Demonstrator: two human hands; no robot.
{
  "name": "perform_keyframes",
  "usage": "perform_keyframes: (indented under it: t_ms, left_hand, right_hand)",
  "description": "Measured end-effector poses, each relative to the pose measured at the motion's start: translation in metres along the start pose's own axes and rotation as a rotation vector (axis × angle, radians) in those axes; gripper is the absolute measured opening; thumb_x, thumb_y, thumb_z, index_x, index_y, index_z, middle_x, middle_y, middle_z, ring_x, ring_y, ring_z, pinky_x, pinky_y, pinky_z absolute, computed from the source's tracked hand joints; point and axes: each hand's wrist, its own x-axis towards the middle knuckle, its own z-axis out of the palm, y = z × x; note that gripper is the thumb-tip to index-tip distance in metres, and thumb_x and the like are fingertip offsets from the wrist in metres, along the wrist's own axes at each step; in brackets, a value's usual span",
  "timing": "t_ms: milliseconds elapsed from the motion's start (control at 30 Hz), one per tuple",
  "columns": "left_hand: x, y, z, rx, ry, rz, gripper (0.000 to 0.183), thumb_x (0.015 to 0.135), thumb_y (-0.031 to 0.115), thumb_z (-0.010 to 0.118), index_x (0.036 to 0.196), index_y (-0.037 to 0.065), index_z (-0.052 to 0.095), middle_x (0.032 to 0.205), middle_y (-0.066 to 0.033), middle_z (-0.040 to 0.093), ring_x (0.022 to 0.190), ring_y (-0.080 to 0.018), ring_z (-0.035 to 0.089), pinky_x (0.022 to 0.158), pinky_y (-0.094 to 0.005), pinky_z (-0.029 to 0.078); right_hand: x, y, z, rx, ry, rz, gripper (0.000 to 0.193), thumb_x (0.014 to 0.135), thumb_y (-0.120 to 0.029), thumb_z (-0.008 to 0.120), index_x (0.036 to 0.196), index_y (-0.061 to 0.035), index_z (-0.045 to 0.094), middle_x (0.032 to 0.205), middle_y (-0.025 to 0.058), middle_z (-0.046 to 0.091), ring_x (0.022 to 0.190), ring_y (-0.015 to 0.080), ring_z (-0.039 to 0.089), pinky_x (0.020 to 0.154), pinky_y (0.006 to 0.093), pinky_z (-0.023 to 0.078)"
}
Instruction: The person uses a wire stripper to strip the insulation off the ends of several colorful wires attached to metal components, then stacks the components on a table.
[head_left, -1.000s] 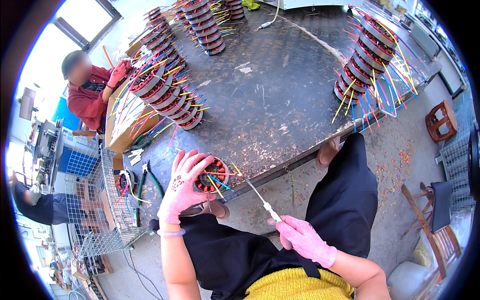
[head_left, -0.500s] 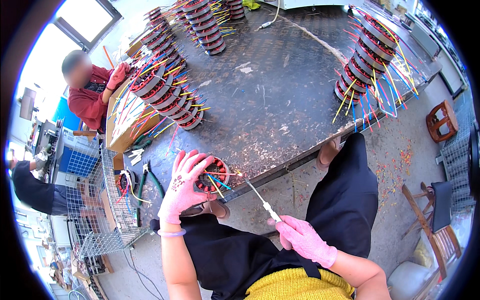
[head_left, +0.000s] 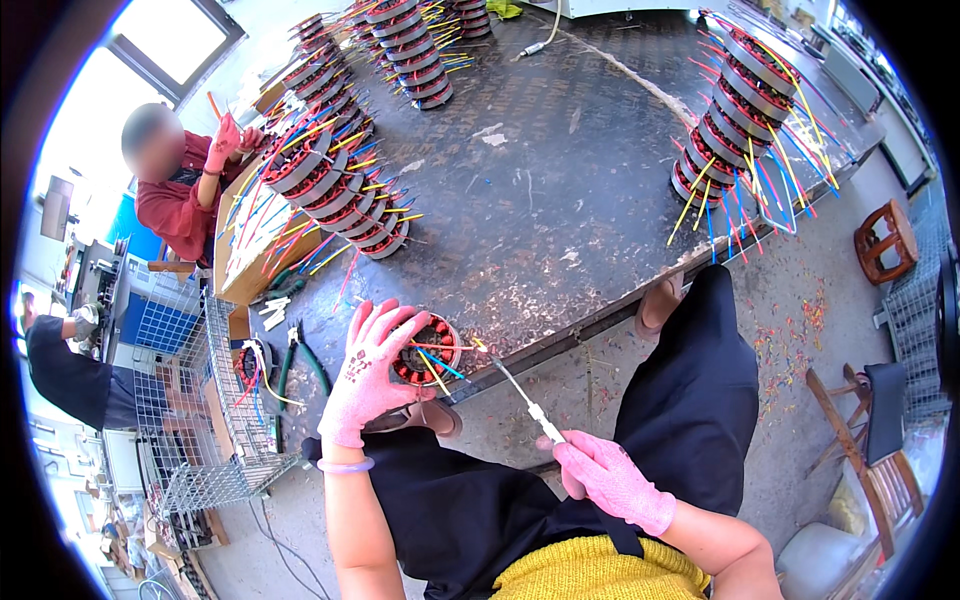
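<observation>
My left hand point(head_left: 375, 375), in a pink glove, grips a small motor stator point(head_left: 410, 368) at the table's front edge. It has red windings, a grey rim, and red, blue and yellow wires pointing right. My gloved right hand point(head_left: 605, 475) is closed round the white handle of a slim wand point(head_left: 527, 402) with a thin metal shaft. The wand's tip points up and left at the red wire's end, where a small orange glow point(head_left: 481, 345) shows. Whether tip and wire touch, I cannot tell.
Stacked stators point(head_left: 735, 120) with loose wires stand at the table's right; more stacks point(head_left: 335, 190) stand at the left and back. Green-handled pliers point(head_left: 300, 365) and another stator point(head_left: 250, 365) lie left of my left hand. A wire basket point(head_left: 225, 440) is beside the table. A co-worker point(head_left: 180, 190) sits far left.
My hands, the stator and the wand stay almost in place. The glow at the wire end looks slightly larger. The co-worker's gloved hands have risen a little.
</observation>
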Motion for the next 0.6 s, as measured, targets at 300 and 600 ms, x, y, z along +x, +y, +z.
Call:
perform_keyframes:
  t_ms: [300, 600]
  left_hand:
    - [-0.0016, -0.0015, -0.0002, 0.004, -0.004, -0.011, 0.091, 0.052, 0.032, 0.087, 0.136, 0.016, 0.056, 0.136, -0.0099, 0.053, 0.137, -0.0327, 0.04, 0.12, -0.0499, 0.019]
    - [-0.0012, -0.0013, -0.001, -0.024, -0.001, -0.018, 0.089, 0.052, 0.03, 0.087, 0.135, 0.016, 0.056, 0.136, -0.0099, 0.053, 0.137, -0.0323, 0.04, 0.121, -0.0496, 0.019]
  right_hand:
    - [0.0019, 0.0034, 0.0009, 0.039, -0.01, -0.007, 0.039, 0.104, -0.03, 0.045, 0.125, -0.0001, 0.058, 0.064, -0.0008, 0.049, 0.058, 0.0065, 0.046, 0.056, 0.0241, 0.038]
    - [-0.0013, -0.0047, 0.0029, 0.06, 0.018, 0.01, 0.037, 0.104, -0.027, 0.047, 0.126, -0.0014, 0.06, 0.064, -0.0013, 0.049, 0.057, 0.0063, 0.042, 0.055, 0.0227, 0.035]
